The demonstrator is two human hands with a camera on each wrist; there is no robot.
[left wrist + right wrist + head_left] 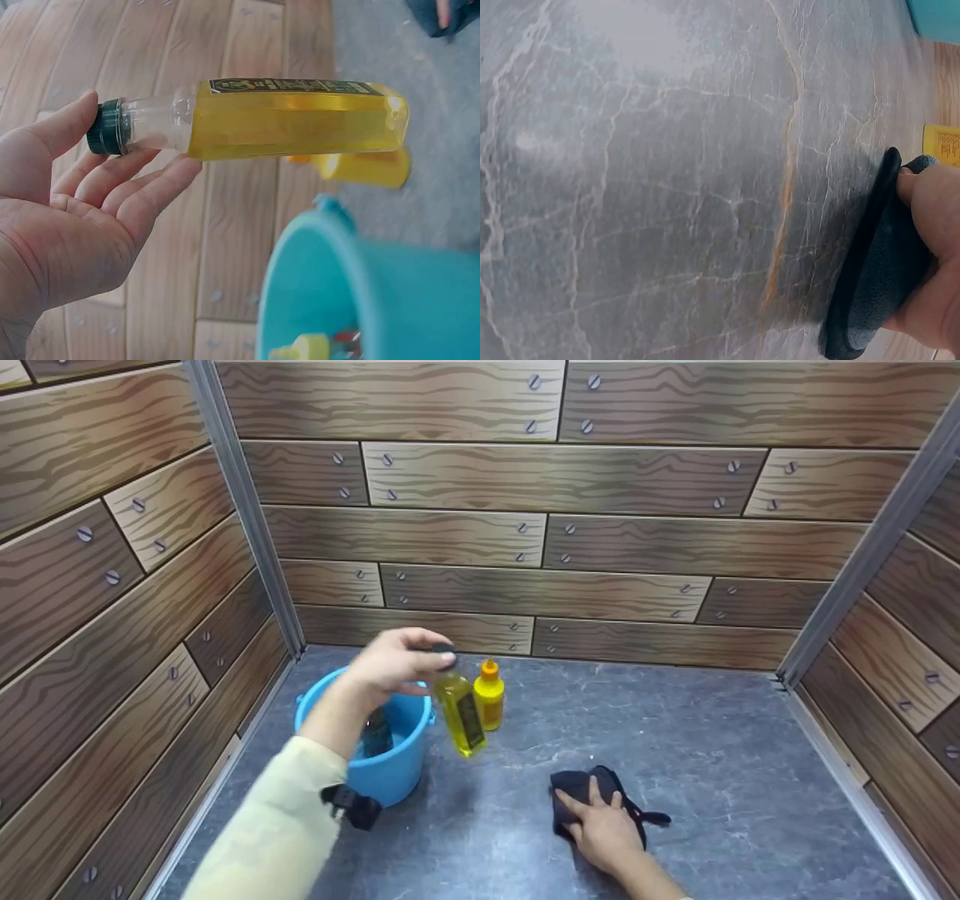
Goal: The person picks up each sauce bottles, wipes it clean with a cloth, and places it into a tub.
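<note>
With its thumb and fingers at the dark cap and neck, my left hand (pixel 394 664) grips a clear bottle of yellow oil (pixel 461 716). The bottle hangs tilted just right of a blue bucket (pixel 397 772), and the left wrist view shows its dark label and green cap (pixel 106 127). Behind it a yellow squeeze bottle (pixel 490 697) with an orange tip stands on the surface. My right hand (pixel 611 832), fingers spread, presses on a black folded cloth (pixel 566 791) with a strap-like end. In the right wrist view the cloth (pixel 889 277) lies beneath the palm.
Inside the bucket are a dark bottle (pixel 377 733) and an item with a yellow nozzle top (pixel 311 347). The grey marbled surface (pixel 697 727) runs to wood-patterned walls (pixel 615 540) at the back and both sides. Metal strips (pixel 251 510) line the corners.
</note>
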